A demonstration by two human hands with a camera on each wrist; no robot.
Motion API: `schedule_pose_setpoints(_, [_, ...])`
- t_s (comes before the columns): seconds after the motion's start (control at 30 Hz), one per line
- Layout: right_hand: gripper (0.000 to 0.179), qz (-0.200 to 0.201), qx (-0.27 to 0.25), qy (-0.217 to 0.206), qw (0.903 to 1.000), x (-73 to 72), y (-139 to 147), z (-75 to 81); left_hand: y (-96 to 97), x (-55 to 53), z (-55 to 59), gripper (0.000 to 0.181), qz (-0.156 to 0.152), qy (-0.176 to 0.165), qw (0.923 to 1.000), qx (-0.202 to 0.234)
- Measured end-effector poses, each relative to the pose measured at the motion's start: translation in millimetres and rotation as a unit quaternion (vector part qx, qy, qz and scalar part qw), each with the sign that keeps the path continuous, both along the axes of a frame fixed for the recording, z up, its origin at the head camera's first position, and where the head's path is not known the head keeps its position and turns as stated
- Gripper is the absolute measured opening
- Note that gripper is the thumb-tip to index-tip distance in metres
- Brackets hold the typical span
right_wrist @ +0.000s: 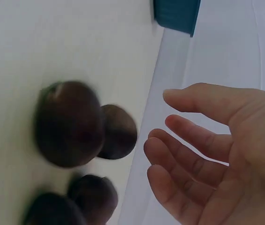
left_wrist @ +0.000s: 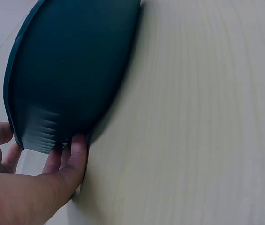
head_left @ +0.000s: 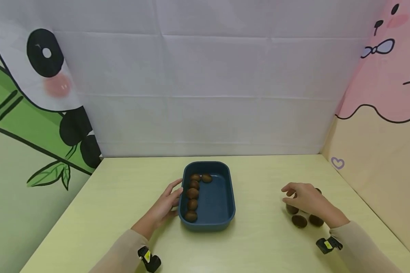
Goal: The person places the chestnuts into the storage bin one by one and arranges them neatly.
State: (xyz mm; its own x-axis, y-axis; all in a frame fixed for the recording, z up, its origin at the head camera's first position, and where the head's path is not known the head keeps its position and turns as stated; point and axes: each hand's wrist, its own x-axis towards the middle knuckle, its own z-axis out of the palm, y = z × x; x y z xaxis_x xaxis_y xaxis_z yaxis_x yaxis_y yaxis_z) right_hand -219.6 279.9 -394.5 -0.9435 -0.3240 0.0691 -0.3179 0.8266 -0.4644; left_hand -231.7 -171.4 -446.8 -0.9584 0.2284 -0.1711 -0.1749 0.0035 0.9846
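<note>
A deep blue-green rectangular container point(head_left: 213, 201) sits on the table, with several small dark brown, roundish fruits point(head_left: 192, 193) lined up along its left wall and one point(head_left: 207, 178) beside them at the far end. My left hand point(head_left: 162, 208) rests against the container's left side, fingertips on its outer wall; the left wrist view shows the fingers spread along that wall point(left_wrist: 76, 70). Over a loose group of the same fruits point(head_left: 299, 221) hovers my right hand point(head_left: 305, 199). In the right wrist view its fingers are loosely bent, apart from the nearest fruit point(right_wrist: 118, 131), and hold nothing.
The pale yellow wooden table point(head_left: 256, 246) meets a white cloth backdrop point(head_left: 208, 94) behind the container. Cartoon-printed panels stand at left and right point(head_left: 379, 151). Small black devices point(head_left: 329, 245) are strapped to both wrists.
</note>
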Motion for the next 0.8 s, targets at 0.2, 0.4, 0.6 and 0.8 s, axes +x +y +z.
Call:
schedule_pose_setpoints(0.2, [0.029,-0.011,0.013,-0.001,0.9999,5.3,14.2,-10.2,0.0,1.9,1.1,0.054,0.0,0.002,1.0,-0.001])
schedule_pose_setpoints(0.4, [0.031,-0.023,0.017,-0.003,0.9996,6.6,13.7,-14.9,-0.2,2.3,1.7,0.053,0.0,0.001,1.0,-0.002])
schedule_pose_setpoints(0.6, [0.038,-0.019,0.009,-0.025,0.9995,7.2,8.8,-18.7,-0.5,2.5,2.1,0.054,-0.004,0.002,1.0,-0.007])
schedule_pose_setpoints(0.8, [0.035,-0.006,0.005,-0.022,0.9997,5.0,6.2,-20.4,-0.6,2.7,1.8,0.055,-0.008,0.003,0.9999,-0.006])
